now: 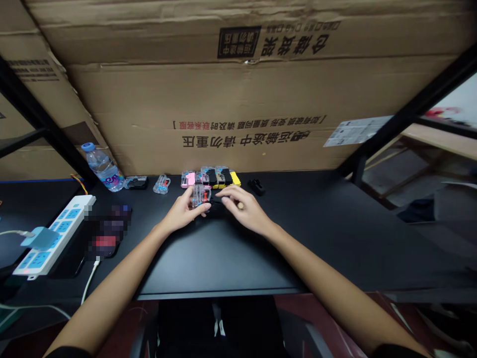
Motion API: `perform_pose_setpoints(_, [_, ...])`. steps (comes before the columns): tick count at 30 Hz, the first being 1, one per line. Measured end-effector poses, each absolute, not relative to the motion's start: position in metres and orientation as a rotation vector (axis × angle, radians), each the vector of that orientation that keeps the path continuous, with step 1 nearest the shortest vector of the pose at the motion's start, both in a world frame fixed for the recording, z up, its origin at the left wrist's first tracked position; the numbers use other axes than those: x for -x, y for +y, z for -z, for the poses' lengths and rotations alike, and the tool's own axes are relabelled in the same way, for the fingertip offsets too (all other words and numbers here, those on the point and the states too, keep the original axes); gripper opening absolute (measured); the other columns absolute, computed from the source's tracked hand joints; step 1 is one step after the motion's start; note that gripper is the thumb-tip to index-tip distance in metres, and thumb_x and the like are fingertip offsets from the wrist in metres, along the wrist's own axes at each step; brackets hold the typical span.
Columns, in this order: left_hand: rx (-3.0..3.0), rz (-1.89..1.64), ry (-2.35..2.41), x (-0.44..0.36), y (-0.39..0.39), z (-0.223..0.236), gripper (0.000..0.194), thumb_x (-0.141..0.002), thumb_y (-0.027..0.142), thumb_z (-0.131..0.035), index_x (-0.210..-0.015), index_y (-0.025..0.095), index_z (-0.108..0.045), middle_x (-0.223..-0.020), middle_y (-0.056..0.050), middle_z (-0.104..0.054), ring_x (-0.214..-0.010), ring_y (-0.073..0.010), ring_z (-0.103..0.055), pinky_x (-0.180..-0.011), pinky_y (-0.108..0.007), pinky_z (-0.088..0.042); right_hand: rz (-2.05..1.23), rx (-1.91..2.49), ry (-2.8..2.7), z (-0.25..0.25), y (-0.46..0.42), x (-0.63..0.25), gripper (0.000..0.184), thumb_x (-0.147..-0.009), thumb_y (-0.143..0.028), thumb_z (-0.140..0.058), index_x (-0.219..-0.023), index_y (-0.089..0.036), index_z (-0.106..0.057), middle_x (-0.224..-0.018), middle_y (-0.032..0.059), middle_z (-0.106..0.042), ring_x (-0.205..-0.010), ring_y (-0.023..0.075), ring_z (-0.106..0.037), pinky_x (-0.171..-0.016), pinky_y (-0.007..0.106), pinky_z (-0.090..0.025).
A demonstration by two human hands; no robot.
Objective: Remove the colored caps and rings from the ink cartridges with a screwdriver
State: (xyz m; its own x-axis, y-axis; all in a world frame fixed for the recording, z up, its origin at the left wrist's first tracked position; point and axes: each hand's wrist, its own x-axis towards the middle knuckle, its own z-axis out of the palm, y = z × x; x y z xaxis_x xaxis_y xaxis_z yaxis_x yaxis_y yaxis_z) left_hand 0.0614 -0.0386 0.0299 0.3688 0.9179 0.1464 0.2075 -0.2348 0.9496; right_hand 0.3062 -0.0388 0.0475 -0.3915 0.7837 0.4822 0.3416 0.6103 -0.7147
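My left hand [185, 211] is closed round a small clear plastic casing [201, 195] with red and blue parts inside. A black piece [213, 205] sits at the casing's lower right, between my two hands. My right hand [246, 210] is close beside it, fingers curled. A small tan round end [241, 205] pokes out by its fingers; what this belongs to is hidden. Behind my hands stands a row of similar clear casings with pink [191, 179], black [224, 175] and yellow [235, 178] parts. Another clear casing [161, 184] lies to their left.
A black part [256, 187] lies right of the row. Leftward are a clear-and-black casing [136, 182], a water bottle [104, 166], a white power strip [55, 236] and a phone [109, 231] on a cable. A cardboard sheet [261, 94] backs the black table [223, 268].
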Motion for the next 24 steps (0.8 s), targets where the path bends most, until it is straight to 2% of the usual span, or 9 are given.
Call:
perform_pose_setpoints(4, [-1.683, -0.959, 0.959, -0.064, -0.041, -0.035, 0.049, -0.091, 0.058, -0.075, -0.117, 0.019, -0.061, -0.084, -0.002, -0.075, -0.071, -0.0176, -0.074, -0.061, -0.025, -0.054, -0.715, 0.865, -2.045, -0.04, -0.041, -0.302, 0.019, -0.1, -0.04, -0.068, -0.106, -0.022, -0.071, -0.107, 0.0077, -0.069, -0.07, 0.0157, -0.057, -0.07, 0.032, -0.052])
perform_pose_setpoints(8, [-1.72, -0.963, 0.964, -0.065, -0.042, -0.039, 0.047, -0.096, 0.06, -0.068, -0.118, 0.018, -0.065, -0.078, -0.001, -0.073, -0.061, -0.0132, -0.066, -0.056, -0.023, -0.048, -0.758, 0.846, -2.034, -0.034, -0.038, -0.301, 0.019, -0.1, -0.04, -0.068, -0.104, -0.022, -0.07, -0.105, 0.0074, -0.068, -0.076, 0.0169, -0.059, -0.072, 0.031, -0.05])
perform_pose_setpoints(11, [-1.741, -0.951, 1.003, -0.065, -0.043, -0.04, 0.05, -0.096, 0.061, -0.066, -0.121, 0.017, -0.067, -0.076, -0.001, -0.072, -0.061, -0.0137, -0.065, -0.056, -0.023, -0.048, -0.764, 0.855, -2.013, -0.034, -0.037, -0.3, 0.02, -0.1, -0.041, -0.068, -0.103, -0.022, -0.071, -0.105, 0.008, -0.07, -0.081, 0.0185, -0.061, -0.073, 0.032, -0.051])
perform_pose_setpoints(17, [-1.732, -0.952, 1.012, -0.064, -0.041, -0.037, 0.052, -0.097, 0.062, -0.064, -0.122, 0.017, -0.067, -0.076, -0.001, -0.072, -0.06, -0.0143, -0.064, -0.055, -0.024, -0.049, -0.766, 0.829, -2.009, -0.031, -0.036, -0.298, 0.019, -0.1, -0.039, -0.067, -0.1, -0.021, -0.072, -0.106, 0.0096, -0.072, -0.089, 0.0214, -0.066, -0.078, 0.034, -0.052])
perform_pose_setpoints(24, [-1.76, -0.969, 0.989, -0.064, -0.038, -0.029, 0.046, -0.098, 0.058, -0.064, -0.122, 0.019, -0.064, -0.092, -0.004, -0.074, -0.074, -0.0171, -0.071, -0.059, -0.024, -0.053, -0.769, 0.866, -2.03, -0.032, -0.036, -0.301, 0.021, -0.099, -0.042, -0.069, -0.101, -0.022, -0.074, -0.102, 0.0086, -0.074, -0.081, 0.0203, -0.064, -0.074, 0.033, -0.05])
